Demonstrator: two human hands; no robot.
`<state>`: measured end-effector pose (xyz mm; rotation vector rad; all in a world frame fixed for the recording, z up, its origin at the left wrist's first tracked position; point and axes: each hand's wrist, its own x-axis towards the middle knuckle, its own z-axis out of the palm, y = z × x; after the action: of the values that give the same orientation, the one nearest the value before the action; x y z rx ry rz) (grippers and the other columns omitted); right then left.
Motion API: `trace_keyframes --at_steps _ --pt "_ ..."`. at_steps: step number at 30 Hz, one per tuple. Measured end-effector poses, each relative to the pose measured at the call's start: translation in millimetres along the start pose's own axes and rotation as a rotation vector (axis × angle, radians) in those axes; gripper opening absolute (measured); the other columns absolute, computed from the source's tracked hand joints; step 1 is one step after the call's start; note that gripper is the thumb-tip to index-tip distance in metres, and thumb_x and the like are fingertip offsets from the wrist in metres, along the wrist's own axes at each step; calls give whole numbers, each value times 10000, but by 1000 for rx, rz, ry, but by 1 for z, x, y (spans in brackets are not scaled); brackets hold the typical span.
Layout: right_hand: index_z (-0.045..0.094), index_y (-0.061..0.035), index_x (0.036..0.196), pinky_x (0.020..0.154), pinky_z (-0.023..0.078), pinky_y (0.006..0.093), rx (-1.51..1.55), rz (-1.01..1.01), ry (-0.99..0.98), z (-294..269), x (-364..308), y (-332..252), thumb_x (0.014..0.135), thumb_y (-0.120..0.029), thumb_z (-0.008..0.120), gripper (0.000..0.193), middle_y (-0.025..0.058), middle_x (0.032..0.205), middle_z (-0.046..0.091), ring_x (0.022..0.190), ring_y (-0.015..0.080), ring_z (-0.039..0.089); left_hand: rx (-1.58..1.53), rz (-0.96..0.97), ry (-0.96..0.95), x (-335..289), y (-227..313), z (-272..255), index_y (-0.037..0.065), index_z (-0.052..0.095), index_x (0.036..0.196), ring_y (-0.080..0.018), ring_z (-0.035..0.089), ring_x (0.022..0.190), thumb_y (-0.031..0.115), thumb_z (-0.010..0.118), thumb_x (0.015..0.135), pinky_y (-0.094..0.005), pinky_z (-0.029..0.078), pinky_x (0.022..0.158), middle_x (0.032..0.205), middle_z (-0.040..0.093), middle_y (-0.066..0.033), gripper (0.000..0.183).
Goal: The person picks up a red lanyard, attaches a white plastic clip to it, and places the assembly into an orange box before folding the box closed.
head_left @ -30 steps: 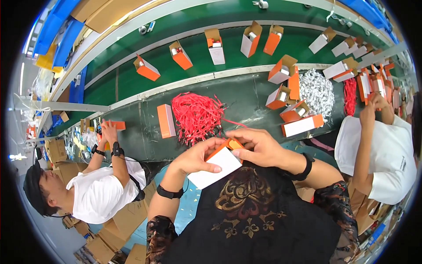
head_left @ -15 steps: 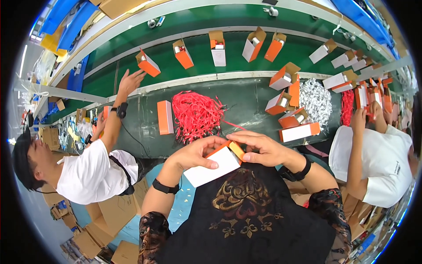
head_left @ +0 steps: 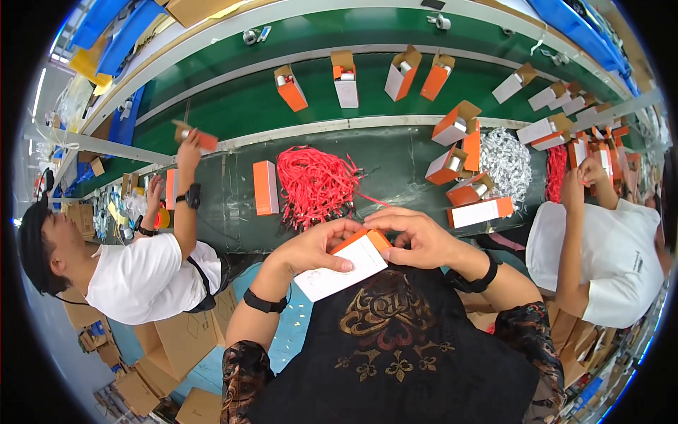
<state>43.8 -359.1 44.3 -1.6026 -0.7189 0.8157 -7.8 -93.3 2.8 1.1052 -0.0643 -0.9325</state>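
Above my lap I hold a small white and orange carton (head_left: 347, 270), tilted, its white face upward. My left hand (head_left: 311, 246) is closed around its left side, thumb on the white face. At the right end, my right hand (head_left: 418, 240) pinches the orange end, which looks folded down. Whatever is inside the carton is hidden. On the dark worktable just beyond my hands lies a heap of red straps (head_left: 315, 185), one strand trailing toward my right hand. A closed orange and white carton (head_left: 265, 188) stands left of that heap.
Right of the heap are several open cartons (head_left: 446, 162), a lying carton (head_left: 482, 211) and a pile of white straps (head_left: 507, 166). More open cartons (head_left: 346, 88) line the green conveyor (head_left: 247, 78). Co-workers sit left (head_left: 152, 275) and right (head_left: 590, 261).
The carton's yellowish inner flap has gone from view as its orange end closed over. The left co-worker has lifted an open carton off the conveyor toward themselves.
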Motion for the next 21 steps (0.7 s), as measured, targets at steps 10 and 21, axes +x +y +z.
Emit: trace_keyframes --at_steps 10,21 --pt "582 -46 1361 633 523 203 -52 -47 60 9 2 8 878 -66 702 498 137 1351 519 961 97 604 41 13 71 -7 2 5 1 469 1394 -167 589 1179 107 817 794 -322 455 1019 1295 613 -105 702" --pt "621 63 1206 855 588 262 127 -50 320 26 -3 10 884 8 695 335 131 1200 533 1093 186 622 -41 56 250 -6 -6 6 -34 472 1386 -155 612 1127 115 809 808 -315 473 998 1245 637 -100 685"
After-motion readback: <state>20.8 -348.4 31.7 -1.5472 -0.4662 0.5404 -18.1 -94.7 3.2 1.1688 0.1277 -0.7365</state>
